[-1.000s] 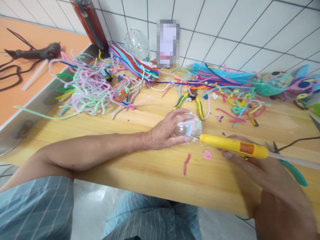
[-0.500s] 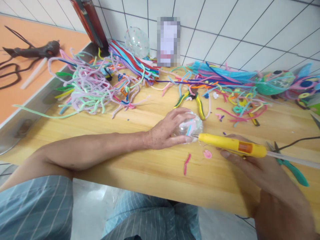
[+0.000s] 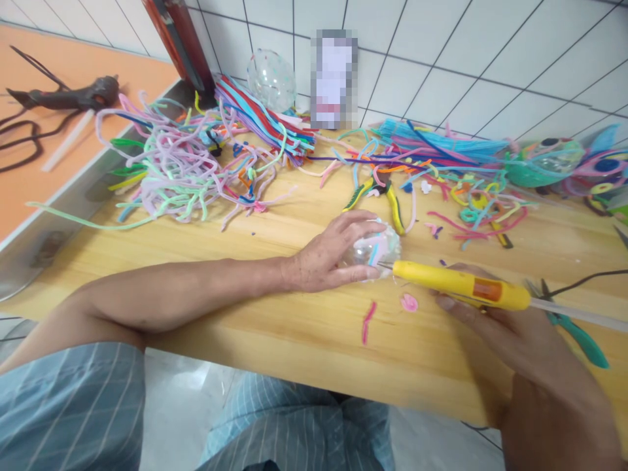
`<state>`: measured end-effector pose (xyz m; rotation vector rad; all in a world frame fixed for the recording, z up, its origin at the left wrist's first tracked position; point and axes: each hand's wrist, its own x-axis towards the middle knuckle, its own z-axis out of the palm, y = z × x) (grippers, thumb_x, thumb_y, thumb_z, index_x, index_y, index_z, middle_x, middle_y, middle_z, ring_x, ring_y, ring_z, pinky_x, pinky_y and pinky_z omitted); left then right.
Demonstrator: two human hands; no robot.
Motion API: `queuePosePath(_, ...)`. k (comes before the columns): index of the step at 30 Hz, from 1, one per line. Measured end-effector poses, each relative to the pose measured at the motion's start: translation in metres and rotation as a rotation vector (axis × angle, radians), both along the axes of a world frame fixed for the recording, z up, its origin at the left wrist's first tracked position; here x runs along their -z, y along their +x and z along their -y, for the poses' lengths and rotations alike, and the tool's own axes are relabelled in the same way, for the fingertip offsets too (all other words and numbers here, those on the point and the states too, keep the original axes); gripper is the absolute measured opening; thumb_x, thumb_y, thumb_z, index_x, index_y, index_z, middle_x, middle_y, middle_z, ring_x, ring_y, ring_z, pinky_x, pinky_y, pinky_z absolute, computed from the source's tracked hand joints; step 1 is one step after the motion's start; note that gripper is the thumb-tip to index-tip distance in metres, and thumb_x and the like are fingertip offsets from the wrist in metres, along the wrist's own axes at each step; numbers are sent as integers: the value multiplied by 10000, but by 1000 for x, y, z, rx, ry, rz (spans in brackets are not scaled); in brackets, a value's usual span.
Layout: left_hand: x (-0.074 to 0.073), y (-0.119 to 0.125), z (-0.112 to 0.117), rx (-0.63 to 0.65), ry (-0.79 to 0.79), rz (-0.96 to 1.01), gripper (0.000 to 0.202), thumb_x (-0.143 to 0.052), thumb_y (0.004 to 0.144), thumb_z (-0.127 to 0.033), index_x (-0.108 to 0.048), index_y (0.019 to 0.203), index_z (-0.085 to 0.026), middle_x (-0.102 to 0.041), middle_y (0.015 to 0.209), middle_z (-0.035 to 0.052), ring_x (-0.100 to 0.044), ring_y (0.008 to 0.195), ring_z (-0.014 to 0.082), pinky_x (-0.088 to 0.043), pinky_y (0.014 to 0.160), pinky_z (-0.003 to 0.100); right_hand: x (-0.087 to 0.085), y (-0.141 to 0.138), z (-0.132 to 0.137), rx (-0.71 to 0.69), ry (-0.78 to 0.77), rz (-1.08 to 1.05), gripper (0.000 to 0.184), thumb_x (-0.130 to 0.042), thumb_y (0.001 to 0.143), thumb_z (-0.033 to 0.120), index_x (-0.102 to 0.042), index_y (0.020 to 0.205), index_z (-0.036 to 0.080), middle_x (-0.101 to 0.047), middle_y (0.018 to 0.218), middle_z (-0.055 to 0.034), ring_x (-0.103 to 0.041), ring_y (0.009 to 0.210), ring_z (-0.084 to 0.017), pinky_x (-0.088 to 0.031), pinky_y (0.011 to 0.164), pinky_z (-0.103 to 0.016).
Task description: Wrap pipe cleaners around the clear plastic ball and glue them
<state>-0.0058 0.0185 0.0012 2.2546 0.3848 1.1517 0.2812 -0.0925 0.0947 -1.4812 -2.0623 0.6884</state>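
My left hand (image 3: 326, 255) curls around a clear plastic ball (image 3: 380, 250) with coloured bits inside, resting on the wooden table (image 3: 275, 327). In my right hand (image 3: 510, 337) is a yellow glue gun (image 3: 461, 286), gripped at its rear, with its metal tip touching the ball's right side. A small pink curl (image 3: 408, 302) and a short pink pipe-cleaner piece (image 3: 367, 322) lie on the table just below the gun.
Heaps of coloured pipe cleaners (image 3: 196, 163) cover the back of the table. Yellow-handled pliers (image 3: 380, 196) lie behind the ball. Green-handled scissors (image 3: 574, 327) sit at right. Another clear ball (image 3: 271, 80) stands by the tiled wall. A black glue gun (image 3: 69, 98) lies on the orange surface at left.
Almost nothing has moved; both hands hold their places, with the glue gun tip staying at the ball. The view has shifted very slightly.
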Motion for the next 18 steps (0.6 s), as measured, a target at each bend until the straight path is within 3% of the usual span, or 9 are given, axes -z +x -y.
queuePosePath(7, 1, 1, 0, 5, 1, 27, 605, -701, 996, -539, -505, 1517, -301, -590, 1500, 156, -488, 1520, 345, -449, 1263, 623, 3, 0, 1, 11, 79, 20, 62, -697, 945, 324, -735, 902, 348, -768, 940, 32, -741, 779, -231, -638, 724, -353)
queuePosePath(18, 3, 1, -1, -10, 28, 15, 614, -676, 1008, -562, -492, 1531, -297, -584, 1510, 156, -491, 1524, 330, -468, 1258, 613, 4, 0, 1, 17, 28, -19, 77, -686, 937, 392, -716, 870, 369, -732, 864, 16, -720, 753, -268, -613, 659, -392)
